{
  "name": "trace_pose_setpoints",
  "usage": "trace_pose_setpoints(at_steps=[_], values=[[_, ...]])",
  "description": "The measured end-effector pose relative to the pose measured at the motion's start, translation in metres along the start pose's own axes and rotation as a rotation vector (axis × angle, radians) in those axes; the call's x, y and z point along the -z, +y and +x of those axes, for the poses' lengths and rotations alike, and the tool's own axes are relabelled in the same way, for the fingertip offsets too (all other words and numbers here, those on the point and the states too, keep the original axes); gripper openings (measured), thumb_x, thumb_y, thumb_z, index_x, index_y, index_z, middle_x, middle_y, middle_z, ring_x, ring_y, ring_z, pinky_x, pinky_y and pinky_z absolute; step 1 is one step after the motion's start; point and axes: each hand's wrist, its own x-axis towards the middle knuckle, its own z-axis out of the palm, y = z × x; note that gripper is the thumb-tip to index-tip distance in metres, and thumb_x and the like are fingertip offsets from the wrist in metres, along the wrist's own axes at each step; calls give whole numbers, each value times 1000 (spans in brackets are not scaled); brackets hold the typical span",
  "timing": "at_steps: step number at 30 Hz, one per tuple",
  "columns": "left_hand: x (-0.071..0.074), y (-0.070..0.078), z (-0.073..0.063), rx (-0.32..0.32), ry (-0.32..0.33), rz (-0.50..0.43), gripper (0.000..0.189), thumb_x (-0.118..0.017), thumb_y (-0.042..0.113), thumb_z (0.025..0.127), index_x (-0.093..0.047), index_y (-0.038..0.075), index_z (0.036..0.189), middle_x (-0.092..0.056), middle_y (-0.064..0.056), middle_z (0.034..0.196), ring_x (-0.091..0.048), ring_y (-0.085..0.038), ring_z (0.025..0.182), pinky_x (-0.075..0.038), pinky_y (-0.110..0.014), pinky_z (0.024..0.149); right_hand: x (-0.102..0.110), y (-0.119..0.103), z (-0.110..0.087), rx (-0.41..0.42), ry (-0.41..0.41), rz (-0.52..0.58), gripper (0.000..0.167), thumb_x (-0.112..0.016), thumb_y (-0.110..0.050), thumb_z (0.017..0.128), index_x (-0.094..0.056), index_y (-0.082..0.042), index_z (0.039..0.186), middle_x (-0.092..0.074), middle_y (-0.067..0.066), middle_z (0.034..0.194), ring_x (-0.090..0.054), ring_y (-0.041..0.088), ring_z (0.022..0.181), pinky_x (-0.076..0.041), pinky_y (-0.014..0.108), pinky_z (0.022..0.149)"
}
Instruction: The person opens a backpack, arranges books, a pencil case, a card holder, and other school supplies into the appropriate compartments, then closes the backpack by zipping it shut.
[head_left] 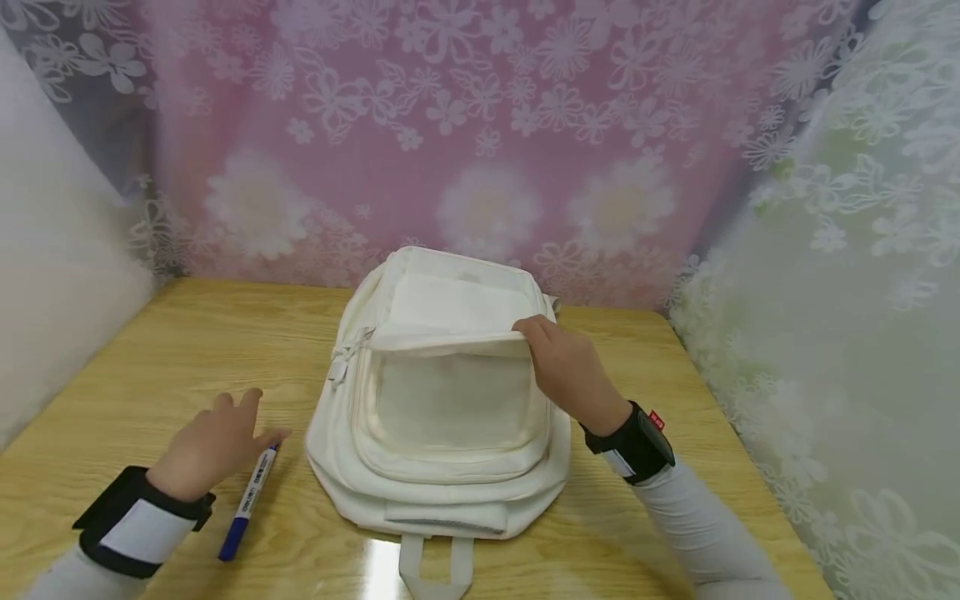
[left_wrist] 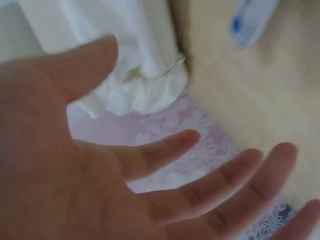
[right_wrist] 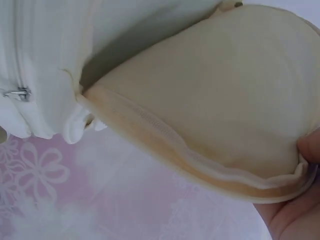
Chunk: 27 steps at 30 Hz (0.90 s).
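A cream backpack [head_left: 450, 492] lies on the table, its front pocket partly unzipped. My right hand [head_left: 570, 367] pinches the edge of the pocket flap [head_left: 450, 340] between thumb and fingers and holds it away from the bag. In the right wrist view, the flap's pale lining [right_wrist: 215, 95] and zipper edge show, with the thumb on the inner side. Left of the bag lies a white marker [head_left: 255, 492] with a blue cap. My left hand [head_left: 213, 442] hovers by the marker's upper end, fingers spread, with nothing in the palm. The left wrist view shows the marker [left_wrist: 252, 22] apart from the fingers.
The wooden table [head_left: 247, 325] runs back to a pink flowered curtain [head_left: 450, 167]. More sheeting [head_left: 847, 333] closes off the right side, and a pale one [head_left: 60, 250] the left. The bag's strap loop [head_left: 437, 587] points toward the near edge.
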Motion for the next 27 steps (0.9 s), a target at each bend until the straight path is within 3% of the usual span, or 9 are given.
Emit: trace_pose_setpoints(at_steps=[2, 5, 8, 11, 13, 18, 21, 24, 27], values=[[-14, 1, -11, 48, -84, 15, 89, -57, 54, 86, -33, -18, 132, -46, -43, 99, -57, -36, 64, -48, -40, 52, 1, 4, 5, -20, 5, 4, 17, -53, 6, 89, -54, -2, 104, -61, 12, 90, -49, 16, 50, -28, 25, 39], [-35, 8, -23, 64, -107, 26, 95, -64, 55, 80, -31, -16, 134, -48, -33, 87, -52, -26, 57, -46, -36, 49, 2, 7, 10, -46, 23, 25, 20, -55, 9, 86, -54, -1, 104, -61, 12, 87, -49, 17, 50, -27, 25, 39], [-52, 14, -32, 29, -24, 50, 83, -71, 39, 79, -36, -12, 134, -43, -21, 74, -46, -21, 51, -42, -32, 44, 0, 7, 12, -65, 51, 44, 19, -54, 9, 86, -54, -1, 102, -60, 12, 83, -49, 18, 49, -28, 25, 38], [-60, 15, -36, -47, 74, 96, 58, -64, 13, 86, -40, -9, 133, -39, -16, 71, -41, -18, 46, -37, -27, 39, -1, 7, 12, -86, 75, 44, 18, -55, 10, 85, -54, 0, 100, -61, 13, 81, -51, 20, 50, -30, 27, 37], [-61, 15, -35, -92, 100, 114, 46, -56, -1, 88, -43, -8, 131, -40, -16, 71, -41, -17, 44, -35, -25, 37, -1, 7, 12, -100, 83, 46, 18, -55, 10, 84, -54, 0, 99, -61, 14, 82, -53, 22, 51, -32, 28, 36], [-54, 12, -32, -180, 83, 85, 45, -52, -13, 84, -43, -5, 128, -45, -16, 77, -40, -16, 49, -31, -22, 40, -2, 7, 11, -111, 73, 61, 16, -54, 8, 87, -55, -1, 99, -62, 14, 82, -55, 22, 53, -37, 30, 38], [-38, 20, -32, -302, 166, 49, 60, -58, -16, 80, -41, 6, 134, -50, -10, 85, -42, -15, 54, -31, -20, 43, -2, 6, 11, -112, 57, 63, 16, -54, 8, 87, -55, -1, 100, -62, 13, 83, -57, 23, 56, -40, 31, 40], [-16, 48, -27, -441, 261, 66, 71, -65, -11, 78, -40, 17, 139, -60, -5, 96, -51, -16, 65, -35, -20, 48, -1, 5, 12, -127, 53, 68, 15, -54, 7, 88, -55, -1, 101, -62, 14, 86, -59, 23, 60, -43, 32, 42], [-3, 87, -8, -552, 340, 116, 66, -65, -9, 79, -47, 19, 135, -65, 0, 102, -56, -17, 75, -38, -21, 53, 2, 4, 14, -145, 66, 75, 14, -55, 6, 88, -56, -1, 101, -62, 14, 88, -61, 24, 64, -45, 33, 43]])
